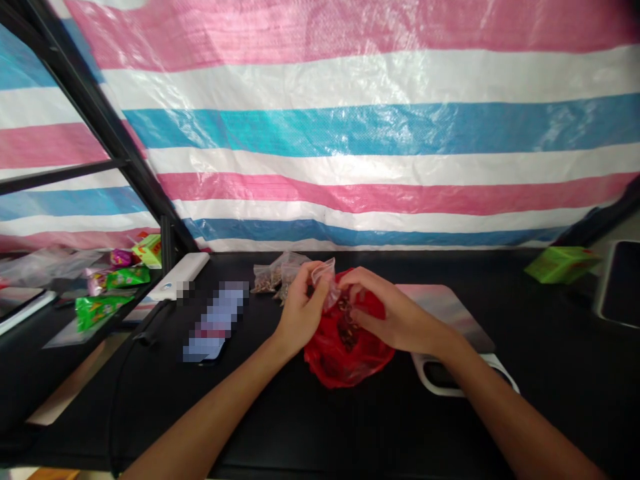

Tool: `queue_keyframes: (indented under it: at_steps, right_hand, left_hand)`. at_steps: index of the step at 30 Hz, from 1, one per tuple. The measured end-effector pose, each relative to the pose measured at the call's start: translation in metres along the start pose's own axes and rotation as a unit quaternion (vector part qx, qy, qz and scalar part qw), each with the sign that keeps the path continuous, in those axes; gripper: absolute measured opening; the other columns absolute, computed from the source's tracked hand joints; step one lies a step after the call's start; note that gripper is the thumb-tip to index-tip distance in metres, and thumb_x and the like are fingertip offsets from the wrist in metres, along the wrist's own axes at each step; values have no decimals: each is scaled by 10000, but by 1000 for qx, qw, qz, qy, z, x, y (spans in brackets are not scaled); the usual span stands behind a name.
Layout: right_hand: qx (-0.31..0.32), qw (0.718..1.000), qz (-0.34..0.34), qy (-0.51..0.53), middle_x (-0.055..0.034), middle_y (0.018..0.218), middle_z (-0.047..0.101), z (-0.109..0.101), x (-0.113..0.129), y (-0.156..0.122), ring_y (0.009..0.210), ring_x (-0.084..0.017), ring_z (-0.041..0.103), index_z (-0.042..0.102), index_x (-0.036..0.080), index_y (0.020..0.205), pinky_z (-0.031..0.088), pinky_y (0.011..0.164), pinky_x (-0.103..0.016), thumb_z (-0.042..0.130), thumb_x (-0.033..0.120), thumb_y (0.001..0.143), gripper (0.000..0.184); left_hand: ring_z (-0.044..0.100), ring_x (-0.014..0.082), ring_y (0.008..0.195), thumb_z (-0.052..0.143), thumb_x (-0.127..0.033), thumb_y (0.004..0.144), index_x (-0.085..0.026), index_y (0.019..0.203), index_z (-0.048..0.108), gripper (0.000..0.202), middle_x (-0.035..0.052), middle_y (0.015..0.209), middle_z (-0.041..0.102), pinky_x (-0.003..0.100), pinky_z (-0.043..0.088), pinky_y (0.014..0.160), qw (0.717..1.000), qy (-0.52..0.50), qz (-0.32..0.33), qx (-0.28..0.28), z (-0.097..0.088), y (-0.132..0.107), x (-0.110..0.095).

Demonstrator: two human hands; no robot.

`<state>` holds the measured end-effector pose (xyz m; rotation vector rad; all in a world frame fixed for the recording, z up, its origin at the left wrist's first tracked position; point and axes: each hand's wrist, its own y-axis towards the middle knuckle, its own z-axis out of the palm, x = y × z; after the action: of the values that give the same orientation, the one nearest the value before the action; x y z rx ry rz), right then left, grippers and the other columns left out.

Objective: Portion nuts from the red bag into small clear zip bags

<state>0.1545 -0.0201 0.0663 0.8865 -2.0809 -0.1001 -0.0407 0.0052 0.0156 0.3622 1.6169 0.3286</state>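
Backdrop: striped plastic tarpaulin (370,133) in pink, white and blue, hanging behind a black surface (450,427). Red plastic bag (345,357) lies crumpled near the middle of the surface, dark brown pieces (346,328) showing at its mouth. Hands together directly over it, close but not clamped on each other. Left hand (300,310) pinches a small clear plastic bag (324,283) between thumb and fingers, the bag standing nearly upright above the red bag's mouth. Right hand (385,310) curves over the red bag, its fingers (356,293) at the lower part of the clear bag; cannot tell whether they grip anything. Relative to the red bag: just beyond it and slightly left, a pair of clear bags (267,279) holding brown pieces, side by side; further left, a white power bank (180,277) and a pixelated, unreadable flat object (217,320); to the right, a pale pink mat (445,307) with a white-rimmed object (450,379) at its near edge; far right, a green box (561,265) and a white-framed dark tablet (620,283). Far left, beyond a black metal frame (100,113), bright green snack packets (97,310).
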Motion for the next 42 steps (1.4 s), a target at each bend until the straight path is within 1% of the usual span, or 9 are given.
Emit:
queue_keyframes:
  at_steps: [5, 8, 11, 15, 20, 25, 34, 38, 42]
  right_hand:
    - [67, 986, 77, -134, -15, 1062, 699, -13, -9, -13, 915, -191, 680, 635, 260, 1020, 522, 817, -289, 614, 72, 857, 250]
    - [81, 976, 97, -179, -10, 1019, 736, -12, -13, -16, 865, -205, 695, 661, 284, 1027, 500, 737, -283, 660, 153, 877, 199]
    - [90, 972, 104, -190, -7, 1005, 757, -8, -15, -16, 885, -214, 706, 674, 296, 1048, 481, 728, -287, 667, 223, 904, 161]
    - [98, 954, 143, -245, -38, 1077, 750, -3, -18, -15, 919, -232, 716, 652, 268, 1133, 454, 754, -308, 637, 280, 936, 198]
    - [83, 934, 172, -301, -72, 1161, 699, 3, -24, -14, 873, -229, 700, 623, 238, 1165, 397, 672, -308, 568, 247, 954, 218]
    - [78, 931, 166, -316, -77, 1227, 643, 2, -24, -14, 818, -207, 670, 606, 234, 1171, 345, 599, -307, 570, 141, 858, 329]
    - [71, 933, 156, -315, -66, 1150, 689, -8, -21, -14, 860, -218, 681, 620, 236, 1135, 378, 636, -314, 560, 83, 801, 373]
    - [44, 929, 163, -328, -56, 1161, 687, -8, -22, -13, 810, -213, 677, 619, 256, 1203, 385, 648, -324, 551, 136, 872, 358]
    - [10, 916, 163, -366, -86, 1227, 647, -9, -27, -12, 816, -219, 661, 614, 258, 1275, 429, 685, -340, 529, 170, 920, 376]
  left_hand:
    - [592, 132, 679, 535, -447, 1004, -207, 1058, 584, 251, -12, 786, 640, 241, 453, 664, 999, 22, -19, -34, -10, 6, 3]
    - [508, 127, 527, 468, -417, 1024, -218, 968, 579, 235, -48, 623, 550, 236, 356, 542, 997, 63, -41, 32, -14, 7, -5]
    - [549, 152, 556, 468, -384, 1015, -229, 861, 581, 246, -19, 642, 597, 257, 324, 552, 980, 146, -45, 127, -15, 4, -17]
    - [583, 203, 569, 648, -463, 898, -244, 836, 561, 244, 9, 651, 622, 285, 258, 548, 948, 250, -83, 178, -17, -7, -25]
    - [624, 185, 665, 713, -196, 772, -241, 968, 508, 287, 0, 788, 660, 255, 334, 549, 934, 145, -161, 284, -14, -19, -24]
    - [582, 131, 764, 568, 16, 702, -215, 983, 490, 371, -10, 889, 604, 224, 451, 644, 947, -25, -192, 256, -5, -14, -19]
    - [604, 150, 774, 596, -67, 794, -223, 986, 479, 274, -14, 852, 599, 259, 505, 703, 987, -15, -141, 70, 3, -9, -10]
    - [657, 183, 825, 654, -201, 863, -224, 1037, 475, 251, 16, 909, 660, 296, 520, 739, 981, 39, -149, 113, 5, -17, -10]
    - [625, 163, 695, 646, -131, 820, -228, 994, 518, 237, -14, 821, 665, 254, 443, 601, 963, 122, -150, 187, 2, -22, -9]
